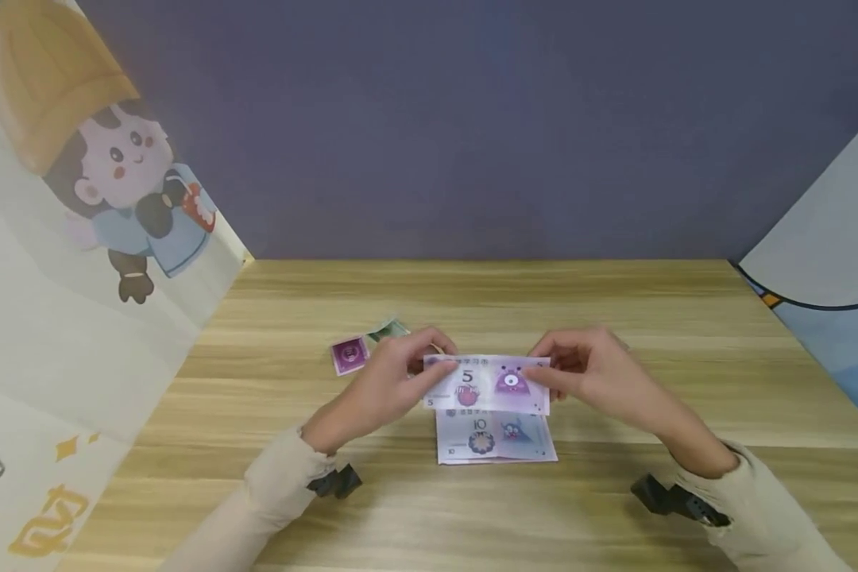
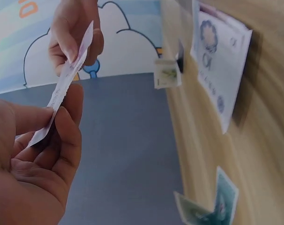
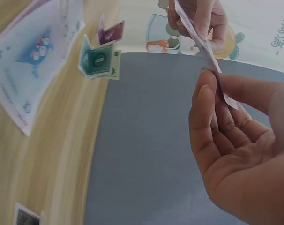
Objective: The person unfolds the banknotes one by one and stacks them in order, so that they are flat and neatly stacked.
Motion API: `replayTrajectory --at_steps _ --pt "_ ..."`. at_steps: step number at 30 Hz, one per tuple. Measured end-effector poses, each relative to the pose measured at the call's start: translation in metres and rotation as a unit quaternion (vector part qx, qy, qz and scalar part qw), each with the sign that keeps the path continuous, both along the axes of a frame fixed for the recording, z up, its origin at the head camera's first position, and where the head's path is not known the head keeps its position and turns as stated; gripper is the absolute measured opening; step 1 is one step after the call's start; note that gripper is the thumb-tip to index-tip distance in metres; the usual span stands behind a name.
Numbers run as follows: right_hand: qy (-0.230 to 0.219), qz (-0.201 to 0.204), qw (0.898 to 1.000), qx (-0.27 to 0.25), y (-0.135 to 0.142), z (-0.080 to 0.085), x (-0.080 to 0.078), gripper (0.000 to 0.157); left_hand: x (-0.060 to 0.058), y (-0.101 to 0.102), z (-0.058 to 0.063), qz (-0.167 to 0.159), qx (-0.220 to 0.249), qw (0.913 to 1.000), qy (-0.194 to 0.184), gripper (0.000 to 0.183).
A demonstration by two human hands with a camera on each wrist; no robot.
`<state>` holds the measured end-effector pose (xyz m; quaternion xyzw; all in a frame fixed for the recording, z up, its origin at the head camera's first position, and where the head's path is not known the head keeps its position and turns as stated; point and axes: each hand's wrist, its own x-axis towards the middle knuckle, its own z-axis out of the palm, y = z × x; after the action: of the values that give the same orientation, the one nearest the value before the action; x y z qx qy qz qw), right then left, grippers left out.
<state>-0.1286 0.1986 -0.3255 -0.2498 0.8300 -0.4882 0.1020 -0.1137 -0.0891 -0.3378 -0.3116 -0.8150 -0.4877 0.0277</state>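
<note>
A purple play banknote (image 1: pixel 488 391), marked 5 and printed with a one-eyed monster, is stretched flat between both hands above the table. My left hand (image 1: pixel 395 375) pinches its left end, thumb on the printed face and fingers behind. At the right end, my right hand (image 1: pixel 599 372) pinches it the same way. In the wrist views the note appears nearly edge-on. Lying on the table just below it is a bluish play banknote (image 1: pixel 496 446) marked 10, its upper edge overlapped by the 5 note in the head view.
Behind the left hand lie a small folded purple note (image 1: pixel 349 355) and a green note (image 1: pixel 388 329), the latter partly hidden. Another small note (image 2: pixel 167 75) shows on the table in the left wrist view. A dark grey panel (image 1: pixel 486 135) stands along the wooden table's (image 1: pixel 314 294) back edge.
</note>
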Motion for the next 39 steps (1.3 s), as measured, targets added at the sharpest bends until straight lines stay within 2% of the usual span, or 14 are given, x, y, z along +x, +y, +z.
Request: replayTrajectory --at_steps 11,16,23,31,37,39 --pt "-0.012 0.012 1.000 0.013 0.008 -0.013 0.008 0.009 0.011 0.001 -0.016 -0.008 0.010 0.9983 -0.056 0.007" --pt "-0.009 0.035 0.999 0.011 0.010 -0.028 0.009 0.007 0.013 0.002 -0.032 -0.016 0.006 0.9958 -0.090 0.007" --pt "-0.011 0.067 0.998 0.014 0.009 -0.051 0.002 0.007 0.008 0.003 -0.053 -0.021 -0.009 0.9888 -0.147 0.008" --pt "-0.024 0.064 0.997 0.021 0.009 -0.056 -0.002 0.011 0.004 0.003 -0.054 -0.029 -0.032 0.9893 -0.139 0.011" --pt "-0.050 0.063 0.997 0.016 0.012 -0.059 -0.005 0.014 0.001 0.002 -0.058 -0.055 -0.014 0.9775 -0.203 0.016" --pt "-0.056 0.064 0.996 0.014 0.012 -0.060 -0.006 0.015 -0.001 0.002 -0.060 -0.059 -0.014 0.9757 -0.211 0.017"
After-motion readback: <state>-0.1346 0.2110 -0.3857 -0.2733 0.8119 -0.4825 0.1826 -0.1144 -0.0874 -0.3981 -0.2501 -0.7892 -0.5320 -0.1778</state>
